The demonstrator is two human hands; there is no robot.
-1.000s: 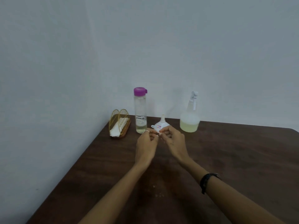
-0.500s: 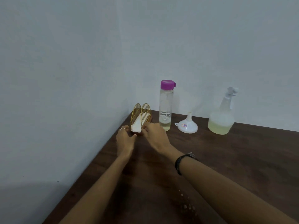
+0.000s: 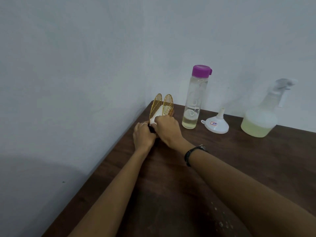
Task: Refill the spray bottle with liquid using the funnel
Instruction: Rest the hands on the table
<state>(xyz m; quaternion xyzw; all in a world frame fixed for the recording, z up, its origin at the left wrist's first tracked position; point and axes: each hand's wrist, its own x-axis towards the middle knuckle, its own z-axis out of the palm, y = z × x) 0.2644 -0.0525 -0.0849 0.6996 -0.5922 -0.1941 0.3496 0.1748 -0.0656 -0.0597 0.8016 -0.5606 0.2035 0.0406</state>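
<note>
Both hands are at the gold wire napkin holder [image 3: 161, 106] in the far left corner of the dark wooden table [image 3: 256, 168], not at any of the refill things. The right hand [image 3: 166, 128] has its fingers curled down over the near edge of the white napkins [image 3: 156, 117] standing between the two wire arches, and appears to pinch them. The left hand [image 3: 142, 135], a ring on one finger, sits touching the near end of the holder with fingers curled toward it; whether it grips the base or only steadies it I cannot tell, since the fingertips are hidden.

The task's things stand untouched in a row to the right along the far wall. The clear bottle with the purple cap [image 3: 195, 100] is just right of the holder, capped, with a little pale liquid at the bottom. The white funnel [image 3: 217, 124] rests mouth-down, spout up, beside it. The spray bottle [image 3: 261, 118] is farthest right, its trigger head on and pale yellow liquid in its lower part.

This looks like a preparatory step, probably pulling a napkin, with the refill itself not begun. The next move calls for freeing one sheet while the holder is held down, then turning right to unscrew the spray head so the funnel can be seated spout-down in the neck.
</note>
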